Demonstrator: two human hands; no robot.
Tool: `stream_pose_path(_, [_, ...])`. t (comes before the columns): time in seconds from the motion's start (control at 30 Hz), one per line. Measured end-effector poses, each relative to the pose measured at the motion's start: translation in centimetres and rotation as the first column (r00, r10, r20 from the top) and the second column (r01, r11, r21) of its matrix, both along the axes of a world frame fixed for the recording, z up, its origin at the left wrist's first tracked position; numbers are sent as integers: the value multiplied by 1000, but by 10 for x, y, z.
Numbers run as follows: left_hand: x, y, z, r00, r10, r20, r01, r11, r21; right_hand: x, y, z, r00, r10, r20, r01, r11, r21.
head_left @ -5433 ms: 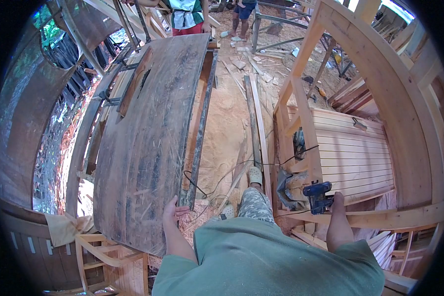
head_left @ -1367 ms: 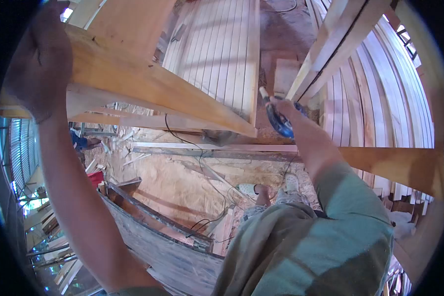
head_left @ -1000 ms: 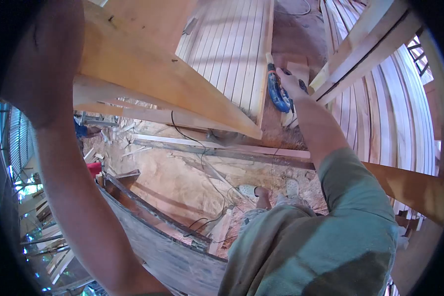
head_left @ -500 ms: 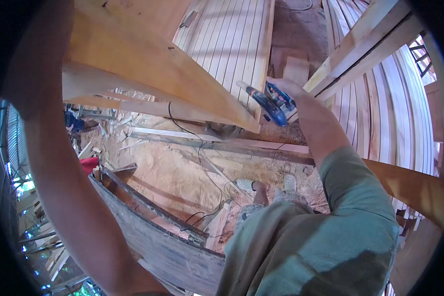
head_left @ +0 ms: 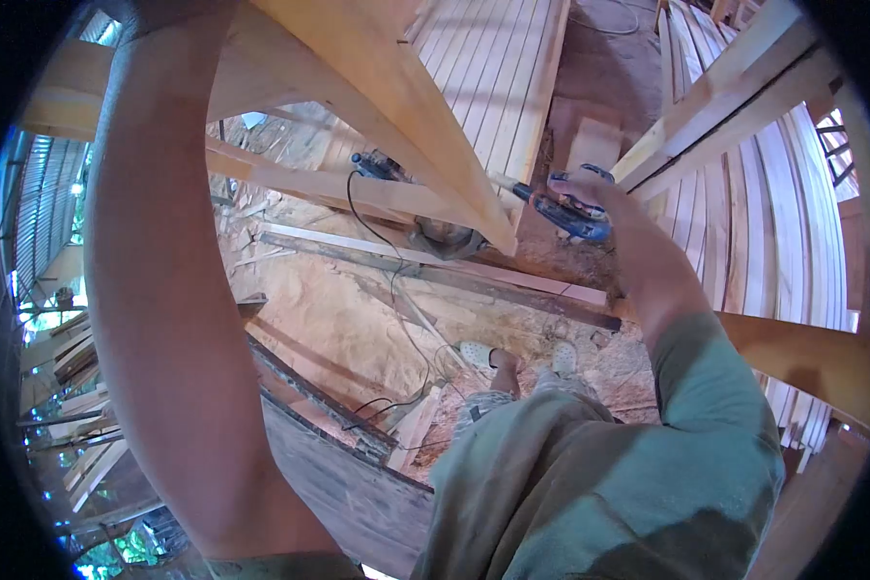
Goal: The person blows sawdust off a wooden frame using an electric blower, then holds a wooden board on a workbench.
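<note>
My right hand point(head_left: 590, 189) is wrapped round the handle of a blue and black power tool point(head_left: 570, 217), whose pale nozzle points left toward the tip of an angled wooden beam point(head_left: 425, 106). The tool's nozzle end is close to that beam; whether they touch I cannot tell. My left arm reaches up past the top left edge of the view, beside the beam. The left hand itself lies outside the picture.
A slatted wooden panel point(head_left: 493, 77) lies behind the beam. Long boards point(head_left: 744, 222) are stacked at the right, behind upright posts point(head_left: 715, 106). A dark workbench point(head_left: 348, 493) stands at lower left. Another tool point(head_left: 379, 165) and a cable point(head_left: 396, 280) lie left of the beam.
The view has shifted, and my left hand has gone out at the top. The blue tool, still in my right hand, has turned so that its nozzle points left at the beam.
</note>
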State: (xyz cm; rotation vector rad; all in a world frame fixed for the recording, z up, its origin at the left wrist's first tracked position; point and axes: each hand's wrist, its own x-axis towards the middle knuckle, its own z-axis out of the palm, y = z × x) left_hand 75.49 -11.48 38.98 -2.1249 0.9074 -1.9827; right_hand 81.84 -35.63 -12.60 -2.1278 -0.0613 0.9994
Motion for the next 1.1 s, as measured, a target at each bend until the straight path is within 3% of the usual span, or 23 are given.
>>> stream_pose_path(0.07, [-3,-3,-2,998,32,-61,-33,999,-21,-14,-4,-37,995,-67,67,64,997,45])
stream_pose_path(0.13, [0,-4,-4,999,28,-46,-33,994,-107,-34,-11,-59,961,-256,108,247,965,87])
stream_pose_path(0.17, [-9,-16,-5,999,19,-43,-24,990,-138,-49,-10,-57,917,-260,304,238,965,107])
stream_pose_path(0.2, [-29,-22,-6,992,-10,-124,2,998,-66,-64,-12,-54,911,-280,303,261,960,102])
stream_pose_path(0.27, [-34,-28,-3,977,-53,-209,55,998,4,-100,-8,-29,806,-541,240,511,840,179])
stream_pose_path(0.33, [-3,-2,7,986,165,-25,-164,985,56,-133,-2,-39,719,-624,304,592,780,202])
stream_pose_path(0.4, [-4,-1,9,992,128,-12,-127,989,79,-166,-4,-52,617,-784,-72,758,566,324])
stream_pose_path(0.53, [-12,-6,1,997,66,48,-74,983,170,-249,-15,-92,426,-892,-149,891,386,240])
stream_pose_path(0.6, [-16,-7,0,997,56,61,-67,981,184,-286,-17,-90,240,-829,-505,964,141,227])
stream_pose_path(0.63, [-18,-7,1,986,166,5,-165,979,119,-302,-16,-88,235,-835,-499,965,140,219])
stream_pose_path(0.7, [-19,-9,2,960,272,-67,-268,962,52,-326,-17,-90,102,-869,-485,989,33,147])
stream_pose_path(0.73, [-20,-10,1,965,255,-63,-252,967,43,-332,-16,-83,100,-873,-477,989,37,140])
stream_pose_path(0.8, [-22,-11,0,973,224,-49,-223,975,25,-337,-13,-69,-92,-879,-467,994,-111,13])
stream_pose_path(0.83, [-23,-10,-1,977,210,-39,-210,978,18,-337,-10,-85,-161,-901,-403,982,-185,21])
stream_pose_path(0.87, [-22,-8,-1,979,204,-32,-203,979,14,-334,-12,-91,-158,-903,-399,983,-182,21])
stream_pose_path(0.93, [-14,-5,-5,994,110,11,-110,994,-4,-320,-18,-101,-324,-891,-319,946,-316,-78])
stream_pose_path(1.0, [3,-1,-10,993,-58,98,61,998,-27,-309,-19,-87,-339,-887,-314,939,-338,-60])
stream_pose_path(1.1, [4,6,-8,952,-208,226,219,975,-27,-299,-14,-68,-291,-915,-281,855,-380,353])
